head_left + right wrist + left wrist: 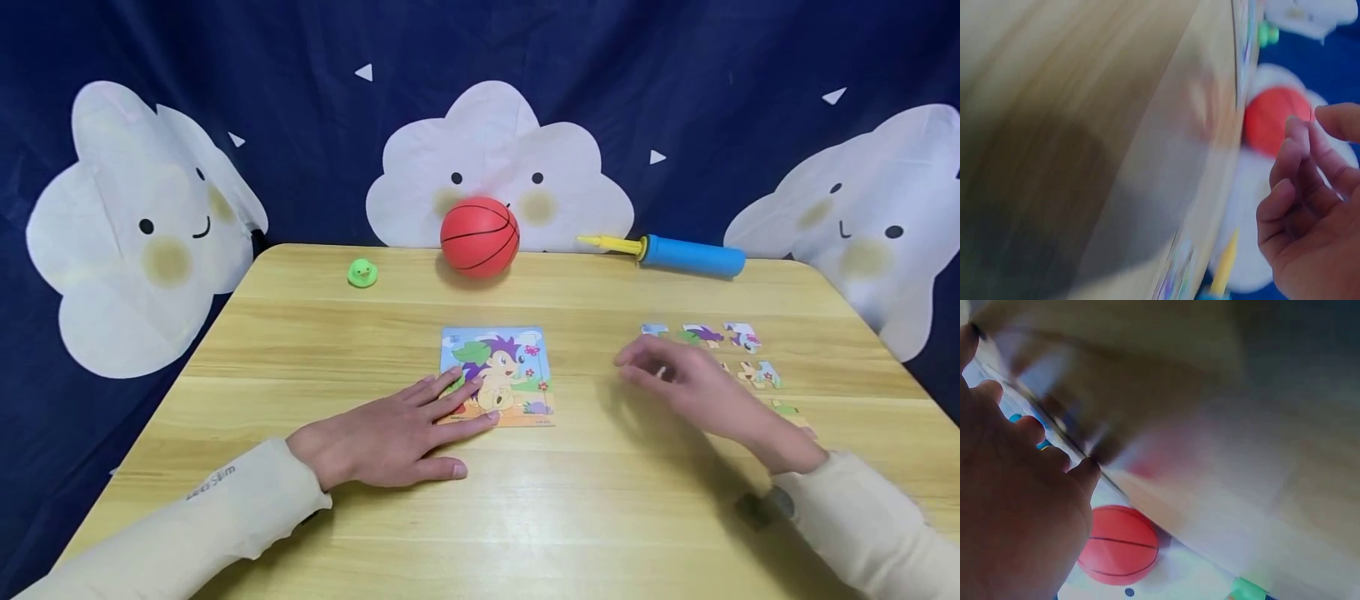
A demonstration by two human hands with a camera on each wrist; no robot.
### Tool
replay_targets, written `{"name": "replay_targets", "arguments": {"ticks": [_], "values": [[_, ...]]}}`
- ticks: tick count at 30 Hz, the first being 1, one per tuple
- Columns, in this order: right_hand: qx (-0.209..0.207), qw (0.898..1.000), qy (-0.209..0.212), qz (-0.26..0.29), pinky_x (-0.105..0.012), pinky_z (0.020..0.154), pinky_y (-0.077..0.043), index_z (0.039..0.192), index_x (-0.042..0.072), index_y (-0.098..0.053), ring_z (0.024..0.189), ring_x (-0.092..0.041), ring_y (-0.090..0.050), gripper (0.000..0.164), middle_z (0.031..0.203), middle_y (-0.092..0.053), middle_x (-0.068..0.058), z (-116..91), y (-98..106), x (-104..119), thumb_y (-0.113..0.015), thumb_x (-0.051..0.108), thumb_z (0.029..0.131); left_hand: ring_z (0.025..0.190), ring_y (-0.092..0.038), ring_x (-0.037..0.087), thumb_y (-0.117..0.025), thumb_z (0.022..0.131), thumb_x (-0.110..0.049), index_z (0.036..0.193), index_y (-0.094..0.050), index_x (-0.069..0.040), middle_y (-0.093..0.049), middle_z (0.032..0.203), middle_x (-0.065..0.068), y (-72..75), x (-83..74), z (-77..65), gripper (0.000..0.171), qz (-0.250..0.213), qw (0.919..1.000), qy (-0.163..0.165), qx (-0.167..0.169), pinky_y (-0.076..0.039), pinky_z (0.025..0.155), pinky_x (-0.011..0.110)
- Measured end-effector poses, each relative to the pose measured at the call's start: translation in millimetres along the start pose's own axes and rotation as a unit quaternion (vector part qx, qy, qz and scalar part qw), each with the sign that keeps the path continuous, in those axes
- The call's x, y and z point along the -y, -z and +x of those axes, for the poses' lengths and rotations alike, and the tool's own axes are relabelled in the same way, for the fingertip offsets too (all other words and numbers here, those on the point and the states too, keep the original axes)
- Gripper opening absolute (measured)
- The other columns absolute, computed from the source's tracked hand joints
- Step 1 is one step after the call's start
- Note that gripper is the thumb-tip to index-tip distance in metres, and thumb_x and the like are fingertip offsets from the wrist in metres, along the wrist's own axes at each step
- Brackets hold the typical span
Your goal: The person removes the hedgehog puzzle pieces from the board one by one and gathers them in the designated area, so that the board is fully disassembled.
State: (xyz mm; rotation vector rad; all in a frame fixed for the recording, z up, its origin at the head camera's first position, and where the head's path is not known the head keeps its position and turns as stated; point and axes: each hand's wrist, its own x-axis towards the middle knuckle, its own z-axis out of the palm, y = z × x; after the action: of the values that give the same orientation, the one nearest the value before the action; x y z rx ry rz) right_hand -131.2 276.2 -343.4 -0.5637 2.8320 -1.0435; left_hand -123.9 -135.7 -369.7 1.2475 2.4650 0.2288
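Observation:
My left hand lies spread on the lower left part of a square picture puzzle, its fingertips on the picture of a purple-haired hedgehog with a green leaf. The thumb rests on the bare wood below. To the right, my right hand hovers over the table with loosely bent fingers. No object shows between its thumb and fingertips in the right wrist view, where the hand appears from the palm side. Several loose puzzle pieces lie beyond and beside it, some partly hidden by the hand.
A red ball with black lines stands at the table's back edge. Left of it sits a small green rubber duck. A blue hand pump with a yellow nozzle lies at the back right. Behind the wooden table hangs a dark blue curtain.

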Motion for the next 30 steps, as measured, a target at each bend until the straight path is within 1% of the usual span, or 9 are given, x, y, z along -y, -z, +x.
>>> {"name": "replay_targets", "arguments": {"ticks": [6, 13, 16, 18, 21, 23, 25, 26, 30], "values": [[0.042, 0.999, 0.004, 0.011, -0.026, 0.08, -0.056, 0.119, 0.011, -0.078, 0.094, -0.015, -0.064, 0.017, 0.104, -0.076, 0.002, 28, -35, 36, -0.074, 0.02, 0.106, 0.172, 0.003, 0.033, -0.044, 0.111, -0.066, 0.173, -0.024, -0.044, -0.002, 0.186, -0.001, 4.7, 3.9, -7.3, 0.068, -0.001, 0.9998, 0.018, 0.01, -0.014, 0.139, 0.059], [0.099, 0.995, 0.024, 0.022, -0.026, 0.075, -0.057, 0.122, 0.007, -0.077, 0.091, -0.017, -0.063, 0.027, 0.104, -0.073, -0.001, 49, -67, 59, -0.082, 0.022, 0.1, 0.172, -0.001, 0.036, -0.045, 0.111, -0.066, 0.173, -0.024, -0.04, -0.002, 0.186, -0.002, 5.7, 9.4, -19.0, 0.07, 0.001, 0.9994, 0.032, 0.009, -0.016, 0.138, 0.06], [0.106, 0.994, 0.037, -0.001, -0.026, 0.077, -0.057, 0.125, 0.007, -0.077, 0.092, -0.017, -0.062, 0.037, 0.106, -0.071, -0.002, 54, -78, 64, -0.087, 0.027, 0.096, 0.172, -0.004, 0.037, -0.044, 0.112, -0.064, 0.174, -0.026, -0.037, -0.005, 0.186, 0.0, 4.8, 10.6, -21.5, 0.07, -0.004, 0.9996, 0.026, 0.006, -0.016, 0.137, 0.063], [0.108, 0.993, 0.043, -0.032, -0.027, 0.078, -0.056, 0.127, 0.007, -0.077, 0.093, -0.017, -0.06, 0.042, 0.106, -0.068, -0.003, 56, -83, 66, -0.09, 0.029, 0.093, 0.172, -0.004, 0.036, -0.043, 0.112, -0.065, 0.174, -0.025, -0.038, -0.006, 0.186, -0.001, 4.4, 10.6, -21.9, 0.07, -0.007, 0.9995, 0.029, 0.009, -0.016, 0.137, 0.063], [0.104, 0.99, 0.057, -0.077, -0.028, 0.078, -0.054, 0.126, 0.008, -0.078, 0.092, -0.017, -0.058, 0.046, 0.103, -0.065, -0.003, 58, -89, 68, -0.093, 0.031, 0.09, 0.172, -0.006, 0.037, -0.042, 0.112, -0.065, 0.174, -0.025, -0.036, -0.008, 0.186, 0.0, 4.0, 10.8, -22.0, 0.07, -0.012, 0.9995, 0.027, 0.009, -0.016, 0.136, 0.065], [0.1, 0.989, 0.057, -0.091, -0.029, 0.078, -0.054, 0.125, 0.008, -0.078, 0.092, -0.016, -0.058, 0.044, 0.102, -0.064, -0.003, 58, -92, 69, -0.093, 0.03, 0.089, 0.172, -0.007, 0.036, -0.042, 0.112, -0.065, 0.174, -0.025, -0.036, -0.008, 0.186, 0.0, 4.1, 10.9, -21.8, 0.07, -0.011, 0.9995, 0.029, 0.009, -0.016, 0.136, 0.065], [0.097, 0.99, 0.056, -0.092, -0.031, 0.08, -0.054, 0.123, 0.008, -0.078, 0.092, -0.016, -0.058, 0.043, 0.101, -0.064, -0.002, 58, -94, 69, -0.094, 0.029, 0.089, 0.172, -0.007, 0.037, -0.042, 0.112, -0.065, 0.174, -0.025, -0.036, -0.009, 0.186, 0.001, 3.9, 11.5, -22.2, 0.07, -0.01, 0.9996, 0.026, 0.006, -0.016, 0.136, 0.065], [0.096, 0.99, 0.054, -0.089, -0.033, 0.084, -0.056, 0.122, 0.008, -0.078, 0.093, -0.016, -0.059, 0.042, 0.101, -0.065, -0.002, 58, -95, 69, -0.094, 0.028, 0.088, 0.172, -0.007, 0.037, -0.042, 0.112, -0.065, 0.174, -0.025, -0.036, -0.009, 0.186, 0.001, 3.6, 11.9, -22.3, 0.07, -0.009, 0.9996, 0.025, 0.005, -0.016, 0.136, 0.066], [0.098, 0.992, 0.044, -0.064, -0.033, 0.083, -0.056, 0.118, 0.009, -0.073, 0.091, -0.017, -0.059, 0.039, 0.101, -0.065, -0.002, 60, -96, 68, -0.094, 0.023, 0.088, 0.172, -0.006, 0.037, -0.042, 0.113, -0.064, 0.174, -0.025, -0.036, -0.008, 0.186, 0.001, 2.3, 12.9, -22.6, 0.07, -0.013, 0.9996, 0.024, 0.003, -0.016, 0.136, 0.066]]}}
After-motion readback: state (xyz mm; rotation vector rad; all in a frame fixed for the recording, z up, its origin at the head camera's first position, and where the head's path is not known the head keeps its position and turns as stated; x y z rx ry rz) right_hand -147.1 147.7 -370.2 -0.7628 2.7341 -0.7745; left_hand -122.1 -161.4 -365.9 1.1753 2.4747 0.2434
